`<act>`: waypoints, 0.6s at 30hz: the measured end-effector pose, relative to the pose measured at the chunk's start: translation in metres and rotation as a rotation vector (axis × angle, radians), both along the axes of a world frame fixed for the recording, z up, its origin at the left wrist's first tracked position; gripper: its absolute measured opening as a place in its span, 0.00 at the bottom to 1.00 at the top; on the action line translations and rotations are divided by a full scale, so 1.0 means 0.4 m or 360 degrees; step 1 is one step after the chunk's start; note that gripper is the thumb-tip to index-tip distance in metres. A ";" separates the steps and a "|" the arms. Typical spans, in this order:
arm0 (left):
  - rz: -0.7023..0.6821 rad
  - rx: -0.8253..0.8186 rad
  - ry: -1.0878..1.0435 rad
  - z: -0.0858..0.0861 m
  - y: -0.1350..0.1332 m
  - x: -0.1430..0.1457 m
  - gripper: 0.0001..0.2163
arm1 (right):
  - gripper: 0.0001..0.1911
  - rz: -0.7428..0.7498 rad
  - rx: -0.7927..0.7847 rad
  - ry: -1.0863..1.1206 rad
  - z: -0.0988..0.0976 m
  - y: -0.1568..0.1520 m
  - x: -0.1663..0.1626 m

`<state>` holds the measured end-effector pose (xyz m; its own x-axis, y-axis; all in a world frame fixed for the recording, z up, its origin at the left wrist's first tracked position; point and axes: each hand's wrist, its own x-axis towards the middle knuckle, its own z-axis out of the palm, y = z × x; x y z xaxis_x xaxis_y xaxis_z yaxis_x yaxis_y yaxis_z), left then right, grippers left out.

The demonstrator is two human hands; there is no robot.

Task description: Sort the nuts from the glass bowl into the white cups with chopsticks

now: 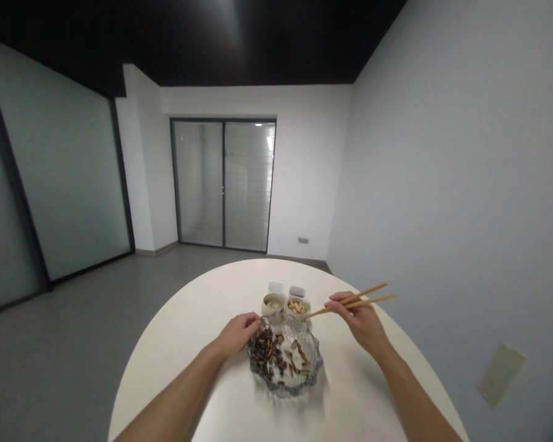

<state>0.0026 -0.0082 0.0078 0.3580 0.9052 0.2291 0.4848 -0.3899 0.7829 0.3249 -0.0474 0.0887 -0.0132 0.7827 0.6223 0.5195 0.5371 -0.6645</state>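
Observation:
A clear glass bowl [319, 362] with a scalloped rim stands on the round table, holding many small dark brown and tan pieces, mostly heaped on its left. My left hand [240, 333] is closed at the bowl's upper left rim. In my right hand [358, 319] is a pair of wooden chopsticks [366, 301], their tips pointing left near the bowl's far rim. Just beyond it sit two small round bowls: a left one [264, 305] with pale contents and a right one [308, 305] with tan, nut-like pieces. I cannot make out anything between the chopstick tips.
Behind the small bowls are two little white containers, a left one [276, 286] and a right one [297, 290] with something dark inside. The cream table [188, 313] has a curved edge. A white wall [442, 184] rises close on the right.

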 end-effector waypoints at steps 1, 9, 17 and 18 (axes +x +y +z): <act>0.0002 -0.0001 -0.0005 0.001 -0.001 0.000 0.17 | 0.18 0.0061 -0.0062 -0.0020 0.007 -0.008 0.001; -0.0009 -0.0026 -0.0035 0.004 -0.002 0.004 0.16 | 0.19 0.0426 -0.0340 -0.0238 0.039 -0.060 -0.033; 0.0024 -0.0046 -0.0003 0.002 0.003 0.010 0.17 | 0.17 0.0477 -0.0386 -0.0352 0.030 -0.066 -0.057; 0.0021 -0.0051 -0.0005 0.002 0.003 0.010 0.17 | 0.17 0.0473 -0.0375 -0.0355 0.026 -0.062 -0.059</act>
<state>0.0067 -0.0070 0.0086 0.3454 0.9167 0.2010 0.4870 -0.3581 0.7966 0.3014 -0.0722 0.0990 -0.3729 0.8449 0.3836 0.5102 0.5320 -0.6758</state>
